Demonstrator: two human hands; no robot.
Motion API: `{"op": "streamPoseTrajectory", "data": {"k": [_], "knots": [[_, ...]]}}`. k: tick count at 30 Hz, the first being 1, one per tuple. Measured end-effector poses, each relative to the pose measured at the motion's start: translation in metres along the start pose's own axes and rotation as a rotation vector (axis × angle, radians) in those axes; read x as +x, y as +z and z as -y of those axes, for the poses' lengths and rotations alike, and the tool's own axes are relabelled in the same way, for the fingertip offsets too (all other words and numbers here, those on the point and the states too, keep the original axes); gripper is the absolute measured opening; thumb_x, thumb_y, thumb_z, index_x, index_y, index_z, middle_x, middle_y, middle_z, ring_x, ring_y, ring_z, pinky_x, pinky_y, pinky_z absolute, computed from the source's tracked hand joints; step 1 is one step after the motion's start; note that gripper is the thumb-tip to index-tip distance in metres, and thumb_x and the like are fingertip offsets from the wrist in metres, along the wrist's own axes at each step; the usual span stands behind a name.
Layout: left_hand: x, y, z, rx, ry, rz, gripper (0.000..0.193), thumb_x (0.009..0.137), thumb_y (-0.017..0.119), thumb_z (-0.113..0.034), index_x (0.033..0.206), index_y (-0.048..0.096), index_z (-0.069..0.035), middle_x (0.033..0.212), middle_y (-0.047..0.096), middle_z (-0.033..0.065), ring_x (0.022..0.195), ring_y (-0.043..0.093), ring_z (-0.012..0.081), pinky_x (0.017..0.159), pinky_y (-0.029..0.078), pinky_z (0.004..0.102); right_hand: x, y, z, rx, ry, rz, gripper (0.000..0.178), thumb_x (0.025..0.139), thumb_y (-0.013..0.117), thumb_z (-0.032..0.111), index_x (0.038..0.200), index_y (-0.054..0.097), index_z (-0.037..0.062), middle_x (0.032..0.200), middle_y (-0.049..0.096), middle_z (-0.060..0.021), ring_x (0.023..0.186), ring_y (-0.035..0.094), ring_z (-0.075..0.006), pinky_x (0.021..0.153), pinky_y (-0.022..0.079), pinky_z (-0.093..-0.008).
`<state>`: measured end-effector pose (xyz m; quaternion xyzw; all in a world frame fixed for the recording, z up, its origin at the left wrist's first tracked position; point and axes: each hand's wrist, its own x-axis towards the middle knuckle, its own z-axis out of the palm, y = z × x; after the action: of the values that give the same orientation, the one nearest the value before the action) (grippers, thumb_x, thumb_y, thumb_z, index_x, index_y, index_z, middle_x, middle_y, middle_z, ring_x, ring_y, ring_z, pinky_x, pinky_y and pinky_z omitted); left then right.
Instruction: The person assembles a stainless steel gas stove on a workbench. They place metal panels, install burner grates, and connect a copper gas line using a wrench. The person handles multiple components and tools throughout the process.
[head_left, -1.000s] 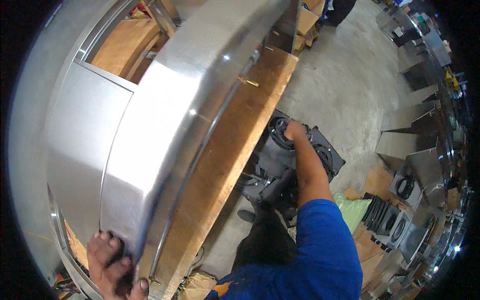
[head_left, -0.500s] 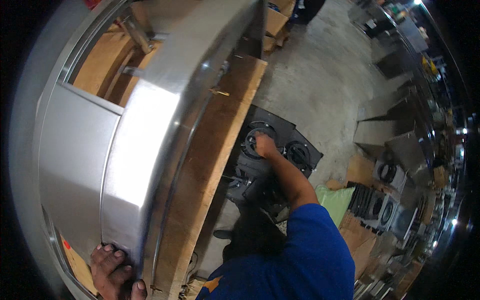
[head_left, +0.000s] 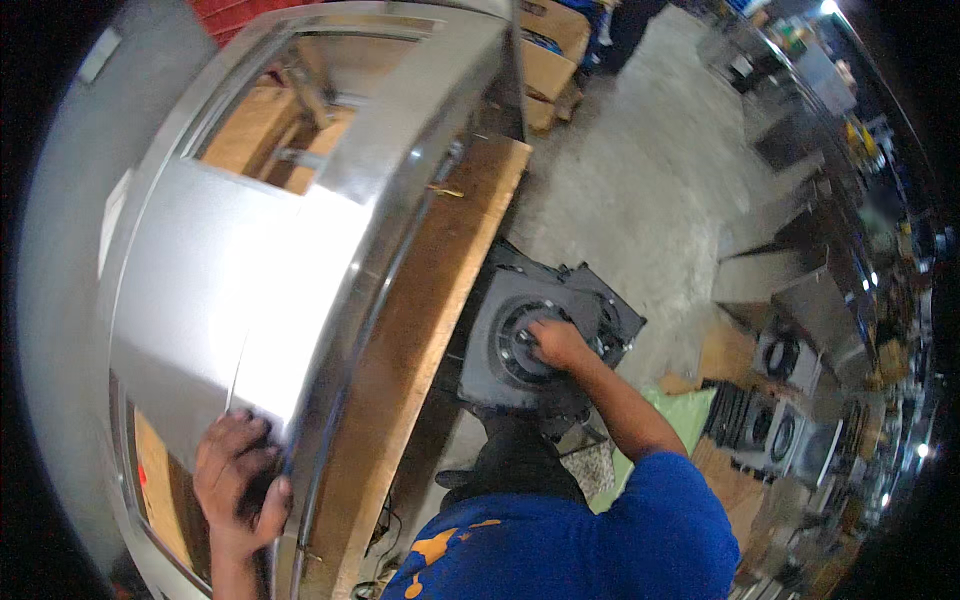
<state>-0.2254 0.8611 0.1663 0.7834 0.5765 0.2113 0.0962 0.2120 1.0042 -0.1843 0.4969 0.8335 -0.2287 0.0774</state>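
Note:
My left hand (head_left: 240,480) rests on the brushed steel top of a stainless-steel unit (head_left: 200,250), near its long right edge. Its fingers lie on the metal and the thumb is apart. Down to the right, my right hand (head_left: 555,343) has its fingers closed at the middle of a black square burner grate (head_left: 475,350) with a round ring in it. The grate looks raised and tilted toward me. Behind it lies another black grate (head_left: 605,300), partly covered. My fingertips are hidden inside the ring.
A wooden board (head_left: 420,290) runs along the unit's side. Cardboard boxes (head_left: 550,50) stand at the far end. To the right are a light green sheet (head_left: 685,415), stacked parts with dark rings (head_left: 780,435), and steel panels (head_left: 790,240) along the concrete floor (head_left: 650,180).
My right hand has brought the black grate up and closer to me. My view has shifted, and the left hand stays on the steel.

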Motion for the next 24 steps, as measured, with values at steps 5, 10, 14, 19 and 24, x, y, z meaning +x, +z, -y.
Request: {"op": "streamPoseTrajectory", "data": {"k": [5,10,14,19,24], "knots": [[0.005,0.004,-0.008,0.040,0.064,-0.042,0.026,0.074,0.069,-0.015,0.096,0.067,-0.002,0.112,0.066,0.0173,0.110,0.061,0.0387,0.099,0.044,0.0529,-0.091,-0.057,0.027,0.025,0.078,-0.010,0.050,0.077,0.075,0.026,0.123,0.061,0.0093,0.112,0.066,-0.0169,0.102,0.065,-0.0381,0.086,0.053,-0.0484],[-0.018,0.004,-0.035,0.135,0.130,-0.100,0.047,0.069,0.080,-0.017,0.111,0.063,-0.004,0.126,0.056,0.0225,0.119,0.054,0.0397,0.099,0.045,0.0504,-0.184,-0.142,0.062,-0.062,-0.023,-0.198,0.049,0.079,0.074,0.025,0.124,0.063,0.0074,0.109,0.066,-0.0158,0.100,0.063,-0.0381,0.086,0.051,-0.0475],[-0.044,0.025,-0.065,-0.029,0.458,-0.084,0.042,0.092,0.056,-0.014,0.134,0.051,-0.007,0.135,0.051,0.0282,0.123,0.052,0.0430,0.105,0.043,0.0536,-0.275,-0.205,0.110,-0.103,-0.065,-0.460,0.058,0.072,0.077,0.016,0.128,0.063,0.0071,0.108,0.065,-0.0200,0.097,0.063,-0.0405,0.087,0.050,-0.0463],[-0.083,0.016,-0.119,0.050,0.714,-0.328,0.059,0.088,0.056,-0.016,0.145,0.042,-0.015,0.152,0.035,0.0229,0.138,0.041,0.0401,0.112,0.035,0.0550,-0.345,-0.258,0.162,-0.029,-0.468,-0.809,0.050,0.081,0.074,0.025,0.120,0.063,-0.0047,0.106,0.065,-0.0218,0.094,0.064,-0.0389,0.084,0.049,-0.0425],[-0.103,-0.053,-0.156,-0.001,0.922,-0.769,0.051,0.089,0.056,-0.018,0.139,0.049,-0.014,0.144,0.045,0.0212,0.134,0.045,0.0384,0.109,0.037,0.0556,-0.353,-0.283,0.209,0.074,-0.610,-1.095,0.051,0.084,0.073,0.029,0.120,0.063,-0.0049,0.112,0.067,-0.0208,0.100,0.065,-0.0357,0.088,0.049,-0.0451]]}}
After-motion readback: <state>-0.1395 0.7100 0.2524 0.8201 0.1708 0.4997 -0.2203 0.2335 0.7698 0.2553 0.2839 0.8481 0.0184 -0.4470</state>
